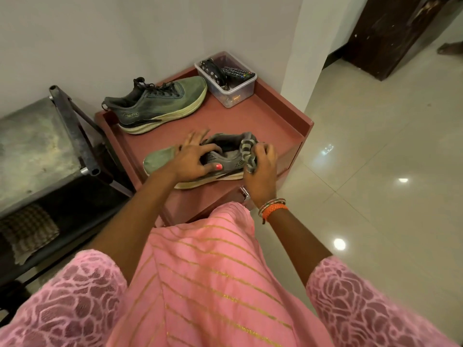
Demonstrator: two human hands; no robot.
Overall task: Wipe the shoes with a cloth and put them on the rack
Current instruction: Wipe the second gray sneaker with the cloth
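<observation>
Two grey-green sneakers with pale soles lie on the reddish rack top (263, 116). The far shoe (160, 103) rests near the wall, toe pointing right. The near shoe (162, 162) lies at the front, toe pointing left. My left hand (193, 159) grips the near shoe over its laces, thumb on its side. My right hand (260, 169) holds a bunched grey striped cloth (248, 154) against the shoe's heel.
A clear plastic box (225, 81) holding a remote and small items sits at the rack's back right corner. A metal-framed bench (37, 141) stands to the left. A white wall is behind, a tiled floor (375, 171) to the right, a dark door (390, 33) beyond.
</observation>
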